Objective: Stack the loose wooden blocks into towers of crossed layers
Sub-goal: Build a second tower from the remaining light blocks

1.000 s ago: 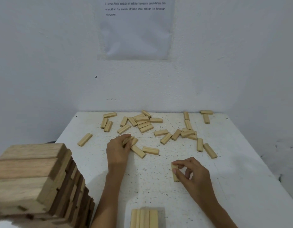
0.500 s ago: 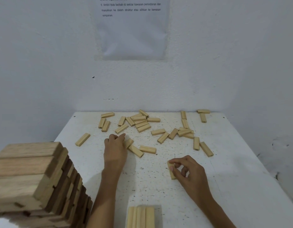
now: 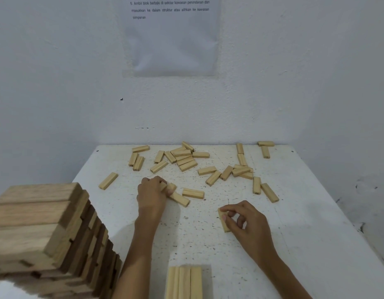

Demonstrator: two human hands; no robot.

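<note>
The loose blocks (image 3: pixel 187 162) lie scattered over the far half of the white table (image 3: pixel 316 234). The left hand (image 3: pixel 152 196) curls its fingers round one block (image 3: pixel 171 187) at the scatter's near edge. The right hand (image 3: pixel 249 223) pinches a second block (image 3: pixel 223 223) between thumb and forefinger, nearer the person. A tall tower (image 3: pixel 40 229) stands at near left, and a flat row of blocks (image 3: pixel 184 283) lies at the table's near edge.

One tall tower (image 3: pixel 35 229) at lower left; one low row of blocks (image 3: pixel 183 283) at bottom centre, three or four. Roughly thirty loose blocks (image 3: pixel 188 166) mid-frame, some overlapping. Two hands: left hand (image 3: pixel 152 195), right hand (image 3: pixel 249 223). One paper sheet (image 3: pixel 171 39) at top
</note>
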